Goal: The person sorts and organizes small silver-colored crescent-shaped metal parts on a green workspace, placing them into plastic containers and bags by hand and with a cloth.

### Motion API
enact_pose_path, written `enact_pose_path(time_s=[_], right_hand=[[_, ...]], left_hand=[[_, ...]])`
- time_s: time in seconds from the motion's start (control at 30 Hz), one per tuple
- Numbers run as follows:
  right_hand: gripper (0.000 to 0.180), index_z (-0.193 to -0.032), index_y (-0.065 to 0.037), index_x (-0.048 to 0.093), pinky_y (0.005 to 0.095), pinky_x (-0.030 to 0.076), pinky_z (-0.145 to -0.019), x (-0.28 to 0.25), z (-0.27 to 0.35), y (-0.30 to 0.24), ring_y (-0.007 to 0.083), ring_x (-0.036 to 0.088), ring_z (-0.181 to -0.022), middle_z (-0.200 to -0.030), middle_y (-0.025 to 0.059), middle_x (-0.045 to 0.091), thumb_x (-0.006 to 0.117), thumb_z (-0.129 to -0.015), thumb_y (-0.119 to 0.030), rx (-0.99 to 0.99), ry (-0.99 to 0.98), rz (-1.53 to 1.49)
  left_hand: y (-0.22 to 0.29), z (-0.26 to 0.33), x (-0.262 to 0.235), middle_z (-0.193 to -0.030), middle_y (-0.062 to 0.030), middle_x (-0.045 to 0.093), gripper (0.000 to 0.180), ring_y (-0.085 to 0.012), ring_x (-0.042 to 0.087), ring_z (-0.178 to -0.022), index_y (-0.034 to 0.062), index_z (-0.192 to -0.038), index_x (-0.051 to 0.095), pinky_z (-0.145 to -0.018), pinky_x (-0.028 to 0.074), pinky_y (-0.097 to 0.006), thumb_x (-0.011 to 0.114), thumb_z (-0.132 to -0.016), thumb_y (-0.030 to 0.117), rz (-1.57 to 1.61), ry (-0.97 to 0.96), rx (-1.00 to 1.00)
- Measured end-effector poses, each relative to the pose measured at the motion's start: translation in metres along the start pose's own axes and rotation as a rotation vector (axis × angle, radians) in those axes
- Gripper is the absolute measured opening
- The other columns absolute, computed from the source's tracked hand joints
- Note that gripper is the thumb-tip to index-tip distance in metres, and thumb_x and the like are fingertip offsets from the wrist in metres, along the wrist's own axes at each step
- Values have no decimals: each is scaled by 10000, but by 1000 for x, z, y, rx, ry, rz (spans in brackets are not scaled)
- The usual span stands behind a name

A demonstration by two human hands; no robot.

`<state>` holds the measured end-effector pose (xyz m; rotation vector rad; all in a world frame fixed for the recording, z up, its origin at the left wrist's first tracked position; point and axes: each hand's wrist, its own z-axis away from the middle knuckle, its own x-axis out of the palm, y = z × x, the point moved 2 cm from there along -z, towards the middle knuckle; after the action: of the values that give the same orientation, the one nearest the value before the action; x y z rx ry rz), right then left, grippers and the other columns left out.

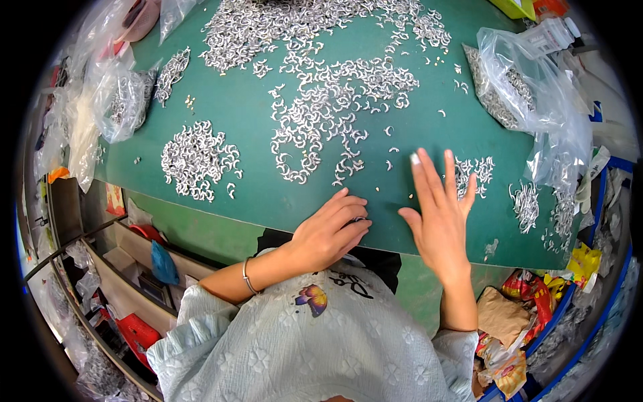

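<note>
Clock centred mid-view, 12 = far side. Nearest: your left hand [328, 231] is just off centre toward 6, at the near edge of the green counter [254, 167]. Fingers curled and narrow; can't tell if a piece is pinched under them.

Your right hand [439, 221] is between 3 and 4, palm down, fingers spread wide, no grip visible. Its little finger is right by a small patch of silver crescents [481, 173], just before 3. Contact there I can't call.

Further out at 3: an oval heap of crescents [526, 206], close to you and easy to clip with a wrist. A few stray crescents [390, 149] sit near 2, between your right hand and the main spread.

Mid-field: a rounded heap of crescents [199, 161] between 9 and 10; a loose spread of crescents [328, 117] at 12. Clear bags with pieces inside at 10 [124, 100] and 2 [506, 90]. Farthest: the big crescent pile [261, 30], 11 to 12.

Handling, my judgement: close those right fingers before any sweep, since gaps will leak pieces this small. Keep the hand flat, push light and short so curved ends don't hook. Leave green between heaps. Pick strays singly.
</note>
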<state>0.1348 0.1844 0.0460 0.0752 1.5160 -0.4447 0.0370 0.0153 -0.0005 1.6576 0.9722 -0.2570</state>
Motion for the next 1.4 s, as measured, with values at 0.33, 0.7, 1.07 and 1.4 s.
enact_pose_path(time_s=[0.33, 0.7, 1.07, 1.4], right_hand=[[640, -1378, -72, 459, 669, 147, -1075, 15, -12, 20, 336, 222, -1423, -1493, 4, 362, 662, -829, -329, 11, 23, 78], [648, -1400, -76, 438, 652, 98, -1100, 0, 12, 31, 340, 209, -1428, -1507, 7, 349, 652, -840, -323, 137, 42, 102], [674, -1388, -98, 457, 673, 131, -1077, 3, 19, 19, 360, 216, -1421, -1511, 11, 335, 690, -796, -320, 78, -2, 58], [704, -1392, -91, 456, 675, 113, -1079, 3, 36, 26, 372, 170, -1436, -1542, 22, 281, 698, -777, -334, 201, 48, 91]], left_hand=[[-1, -1, -2, -1000, -119, 600, 259, -304, 598, -1039, -14, -955, 660, -984, 473, -467, 709, -707, -66, 18, 6, -19], [-2, -1, -2, -1013, -132, 596, 274, -314, 601, -1027, -30, -965, 649, -966, 489, -468, 698, -701, -85, 26, 15, 1], [-1, -2, -2, -999, -128, 601, 271, -313, 604, -1011, -38, -954, 648, -959, 493, -467, 699, -693, -94, 13, 32, 4], [0, -1, -1, -1000, -131, 601, 273, -320, 602, -1014, -39, -957, 647, -965, 484, -480, 692, -696, -108, 21, 32, -1]])
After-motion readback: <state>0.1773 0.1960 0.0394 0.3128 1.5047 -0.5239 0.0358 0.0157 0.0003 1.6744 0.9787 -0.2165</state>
